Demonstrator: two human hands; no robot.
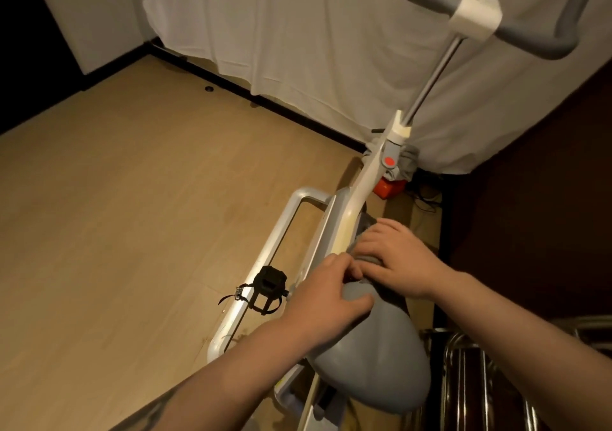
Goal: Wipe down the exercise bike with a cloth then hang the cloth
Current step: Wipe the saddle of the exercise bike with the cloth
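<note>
Both forearms reach in from the lower edge, meeting over the front of the exercise bike's grey saddle. Left hand rests on the saddle nose, fingers curled inward and pinching at a fold of the grey cloth between the two hands. Right hand lies flat over the cloth, fingers spread and pressed down, holding it against the point where the white frame meets the saddle nose. Only small parts of the cloth show: a dark grey bunch above the right fingertips and a rolled edge below them, touching the left fingertips. Whether the right hand grips the cloth or only presses on it cannot be told.

White frame rises from there, tilted away, to a collar with a red knob, then a thin metal post up to the grey handlebars. A second grey bundle of fabric sits just behind the knob. Black strapped pedal hangs left of the left hand, above the wooden floor. White sheet drapes behind. Chrome rails stand at lower right.
</note>
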